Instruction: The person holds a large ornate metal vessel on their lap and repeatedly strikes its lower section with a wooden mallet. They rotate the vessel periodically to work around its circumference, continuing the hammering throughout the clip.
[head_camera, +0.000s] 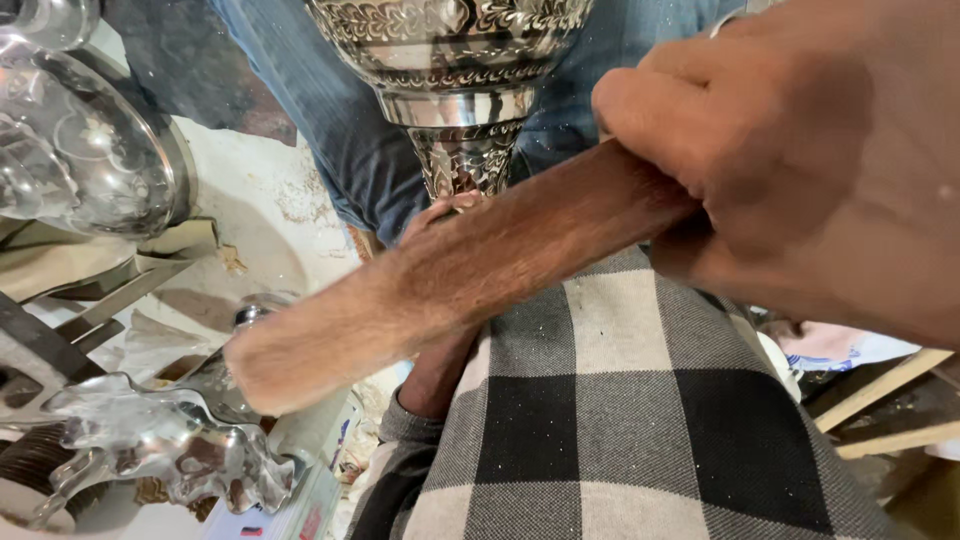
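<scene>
My right hand (800, 150) fills the upper right and is closed around one end of a brown wooden bat (450, 280). The bat slants down to the left, and its worn blunt end hangs over the clutter at the lower left. Behind it stands an engraved silver vessel (460, 60) with a narrow patterned stem. My left hand (437, 372) reaches up from below. The bat hides most of it, but its fingertips show at the foot of the vessel's stem, where it appears to grip. A grey sleeve (400, 450) covers that wrist.
A black, grey and white checked cloth (620, 420) lies over my lap, and blue jeans (340, 120) show behind the vessel. At the left are a shiny round metal dish (80, 150) and an ornate cast metal piece (170, 440). Pale wooden sticks (880, 395) lie at the right.
</scene>
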